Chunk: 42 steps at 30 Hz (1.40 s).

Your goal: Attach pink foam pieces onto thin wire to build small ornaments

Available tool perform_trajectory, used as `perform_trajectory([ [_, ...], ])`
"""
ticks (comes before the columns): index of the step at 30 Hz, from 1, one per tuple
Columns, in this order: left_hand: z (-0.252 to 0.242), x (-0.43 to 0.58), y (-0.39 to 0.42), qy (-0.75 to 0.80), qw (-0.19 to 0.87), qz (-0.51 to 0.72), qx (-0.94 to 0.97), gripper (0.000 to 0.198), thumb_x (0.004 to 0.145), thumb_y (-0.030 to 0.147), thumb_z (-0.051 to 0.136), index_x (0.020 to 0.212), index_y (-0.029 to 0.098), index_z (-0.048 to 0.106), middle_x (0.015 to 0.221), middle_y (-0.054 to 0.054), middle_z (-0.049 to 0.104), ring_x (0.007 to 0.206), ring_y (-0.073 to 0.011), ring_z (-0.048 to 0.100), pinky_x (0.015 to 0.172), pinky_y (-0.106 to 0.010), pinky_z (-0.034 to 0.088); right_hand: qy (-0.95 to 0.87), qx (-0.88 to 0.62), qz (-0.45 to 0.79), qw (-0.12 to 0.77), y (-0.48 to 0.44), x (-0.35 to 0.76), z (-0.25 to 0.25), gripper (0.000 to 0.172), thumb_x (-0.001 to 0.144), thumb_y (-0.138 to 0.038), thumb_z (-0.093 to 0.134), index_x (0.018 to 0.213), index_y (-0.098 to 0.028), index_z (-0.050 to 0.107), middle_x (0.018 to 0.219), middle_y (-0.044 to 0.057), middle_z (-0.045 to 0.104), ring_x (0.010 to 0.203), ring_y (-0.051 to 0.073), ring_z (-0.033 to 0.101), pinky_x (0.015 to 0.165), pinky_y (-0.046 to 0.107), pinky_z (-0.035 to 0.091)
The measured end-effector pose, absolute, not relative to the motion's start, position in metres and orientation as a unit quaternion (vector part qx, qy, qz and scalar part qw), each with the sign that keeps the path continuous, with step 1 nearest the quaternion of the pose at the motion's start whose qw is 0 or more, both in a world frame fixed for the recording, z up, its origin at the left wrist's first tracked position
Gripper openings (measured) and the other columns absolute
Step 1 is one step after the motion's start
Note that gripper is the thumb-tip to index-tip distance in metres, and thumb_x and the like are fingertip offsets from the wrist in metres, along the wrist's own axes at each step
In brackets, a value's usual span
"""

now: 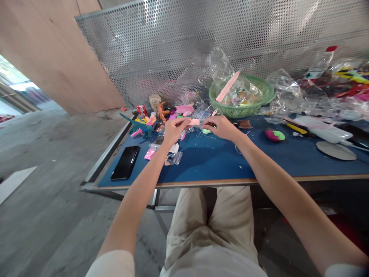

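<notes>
Near surface's (219, 161) far edge: pink strip (194, 122), my left hand (173, 129) and right hand (219, 127) fingers pinching its ends; mid-shaping, likely; wants even tension.

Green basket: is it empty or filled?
Filled. The green basket holds crumpled clear bags, and a pink strip leans out over its rim.

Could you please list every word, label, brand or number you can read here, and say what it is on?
No text here can be read.
The red pack has white print, too small to read.
The bottle label at the right is blurred and unreadable.
The phone has a dark screen with nothing on it.
The pink strip in the left hand looks plain.
</notes>
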<state>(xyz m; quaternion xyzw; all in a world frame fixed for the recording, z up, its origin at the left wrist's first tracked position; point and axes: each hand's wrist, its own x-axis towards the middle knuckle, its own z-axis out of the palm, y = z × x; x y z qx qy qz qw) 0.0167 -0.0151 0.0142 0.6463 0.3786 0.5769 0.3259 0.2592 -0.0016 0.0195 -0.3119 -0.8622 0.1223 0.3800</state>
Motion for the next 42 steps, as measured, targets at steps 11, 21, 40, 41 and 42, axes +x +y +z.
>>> perform_trajectory([
  [11, 0.013, 0.014, -0.012, 0.380, 0.343, 0.556, 0.655, 0.058, 0.081, 0.067, 0.077, 0.108, 0.016, 0.082, 0.100, -0.011, 0.082, 0.083, -0.0262, 0.080, 0.082, -0.045, 0.068, -0.856, -0.313, 0.134, 0.389, -0.005, 0.259, 0.022, 0.028, 0.098, -0.043, 0.063, 0.089, -0.020, 0.076, 0.078, 0.005, 0.075, 0.068, 0.016, 0.062, 0.068, 0.031, 0.046],
  [21, 0.012, 0.009, -0.012, 0.363, 0.247, 0.540, 0.718, 0.050, 0.085, 0.056, 0.079, 0.121, 0.023, 0.079, 0.106, -0.009, 0.082, 0.092, -0.0230, 0.078, 0.087, -0.038, 0.064, -0.837, -0.331, 0.160, 0.405, -0.002, 0.263, 0.020, 0.022, 0.095, -0.043, 0.069, 0.098, -0.022, 0.071, 0.078, 0.003, 0.073, 0.069, 0.017, 0.064, 0.070, 0.032, 0.049],
  [40, 0.015, -0.006, -0.010, 0.342, 0.111, 0.475, 0.803, 0.028, 0.088, 0.047, 0.079, 0.111, 0.031, 0.083, 0.105, -0.005, 0.083, 0.095, -0.0233, 0.078, 0.092, -0.040, 0.062, -0.853, -0.311, 0.159, 0.388, -0.006, 0.269, 0.027, 0.029, 0.095, -0.050, 0.067, 0.092, -0.021, 0.071, 0.074, 0.003, 0.070, 0.067, 0.016, 0.061, 0.068, 0.032, 0.047],
  [41, 0.015, -0.005, -0.011, 0.347, 0.128, 0.477, 0.797, 0.031, 0.087, 0.048, 0.080, 0.111, 0.030, 0.083, 0.105, -0.006, 0.083, 0.096, -0.0238, 0.078, 0.093, -0.040, 0.063, -0.853, -0.311, 0.157, 0.387, -0.005, 0.269, 0.027, 0.029, 0.095, -0.050, 0.067, 0.092, -0.021, 0.071, 0.074, 0.003, 0.070, 0.067, 0.016, 0.061, 0.068, 0.032, 0.047],
  [42, 0.015, -0.004, -0.012, 0.350, 0.156, 0.481, 0.789, 0.036, 0.084, 0.050, 0.082, 0.114, 0.029, 0.082, 0.107, -0.006, 0.083, 0.097, -0.0244, 0.079, 0.094, -0.041, 0.063, -0.853, -0.312, 0.156, 0.387, -0.005, 0.269, 0.026, 0.029, 0.095, -0.049, 0.067, 0.093, -0.021, 0.072, 0.073, 0.003, 0.070, 0.066, 0.016, 0.061, 0.068, 0.032, 0.047],
])
